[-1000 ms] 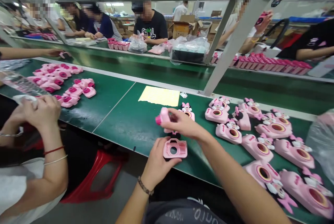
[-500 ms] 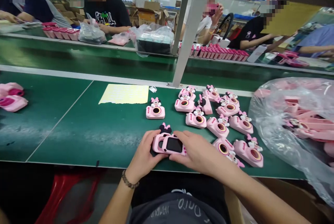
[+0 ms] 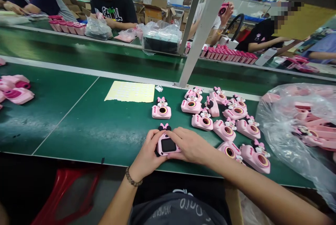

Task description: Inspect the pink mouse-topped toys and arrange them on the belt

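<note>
Both hands grip one pink toy camera at the near edge of the green bench. Its dark screen faces up, and black ears with a pink bow stick out at its top. My left hand wraps its left side, fingers curled. My right hand covers its right side and top corner. Another pink toy camera stands alone just beyond. Several more toy cameras lie grouped to the right.
A yellow sticker sheet lies further back. A clear plastic bag of pink parts fills the right. A grey post rises behind. More pink cameras lie far left. People work across the conveyor.
One second ago my hands held a pink shell and a camera body apart. Now they are one cased camera pressed between both hands. The view has swung right.
</note>
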A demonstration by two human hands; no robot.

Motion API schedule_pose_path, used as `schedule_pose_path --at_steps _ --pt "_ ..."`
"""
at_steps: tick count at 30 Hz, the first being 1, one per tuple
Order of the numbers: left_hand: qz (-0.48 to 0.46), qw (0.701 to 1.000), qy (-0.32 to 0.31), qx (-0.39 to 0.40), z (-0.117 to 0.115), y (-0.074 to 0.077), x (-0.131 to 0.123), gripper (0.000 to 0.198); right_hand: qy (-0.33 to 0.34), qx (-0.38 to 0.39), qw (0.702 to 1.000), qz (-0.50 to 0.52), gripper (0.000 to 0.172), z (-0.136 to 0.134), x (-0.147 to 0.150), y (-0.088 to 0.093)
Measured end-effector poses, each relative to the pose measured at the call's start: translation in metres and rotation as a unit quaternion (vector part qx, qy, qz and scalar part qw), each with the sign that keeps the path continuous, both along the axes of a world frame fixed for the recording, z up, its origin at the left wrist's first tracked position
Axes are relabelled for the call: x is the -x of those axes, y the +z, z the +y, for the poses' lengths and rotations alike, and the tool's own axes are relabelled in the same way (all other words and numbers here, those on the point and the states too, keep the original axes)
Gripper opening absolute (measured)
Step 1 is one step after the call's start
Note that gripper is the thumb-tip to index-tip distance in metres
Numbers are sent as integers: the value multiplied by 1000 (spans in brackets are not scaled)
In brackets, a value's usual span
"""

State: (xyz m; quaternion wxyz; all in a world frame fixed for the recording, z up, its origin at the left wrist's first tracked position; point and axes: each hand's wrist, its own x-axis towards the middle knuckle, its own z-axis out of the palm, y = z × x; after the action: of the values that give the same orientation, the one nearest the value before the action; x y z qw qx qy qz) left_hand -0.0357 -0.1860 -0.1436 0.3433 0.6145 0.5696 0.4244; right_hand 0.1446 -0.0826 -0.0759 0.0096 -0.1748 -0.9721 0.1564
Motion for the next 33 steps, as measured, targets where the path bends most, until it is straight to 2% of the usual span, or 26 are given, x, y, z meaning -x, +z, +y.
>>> schedule_pose_path --at_steps 2,4,6,7,9,11,13,17,20,22,25,30,33 --pt "0 1000 10 -1 -1 0 0 66 -45 67 995 53 84 0 -11 0" --pt "-4 999 27 -20 -2 0 -2 66 -138 170 966 136 85 -4 -23 -1" --pt "-14 999 30 -43 -5 2 -4 64 -216 301 904 211 74 -12 -33 -4" --pt "-18 998 25 -48 -6 4 -6 62 -233 374 866 237 68 -16 -36 -8" --pt "-24 999 4 -37 -8 9 -11 63 -231 500 790 269 66 -27 -39 -15" --pt "-26 999 -21 -14 -8 16 -16 77 -231 560 741 290 60 -37 -38 -21" --pt "-28 999 -33 -6 -7 21 -19 88 -254 542 741 305 48 -45 -36 -25" --pt "-22 1000 -10 -11 -4 23 -24 75 -307 405 803 312 28 -53 -31 -29" --pt "-2 1000 22 -14 -1 22 -29 71 -298 309 850 303 19 -52 -30 -33" --pt "21 999 40 -25 3 22 -33 65 -286 274 862 316 13 -49 -29 -38" --pt "53 997 49 -23 12 28 -39 57 -283 295 843 350 12 -42 -32 -48" --pt "93 995 27 25 26 44 -51 60 -261 480 745 384 31 -30 -45 -56" --pt "112 993 30 29 33 47 -60 58 -285 479 733 391 29 -26 -50 -53"
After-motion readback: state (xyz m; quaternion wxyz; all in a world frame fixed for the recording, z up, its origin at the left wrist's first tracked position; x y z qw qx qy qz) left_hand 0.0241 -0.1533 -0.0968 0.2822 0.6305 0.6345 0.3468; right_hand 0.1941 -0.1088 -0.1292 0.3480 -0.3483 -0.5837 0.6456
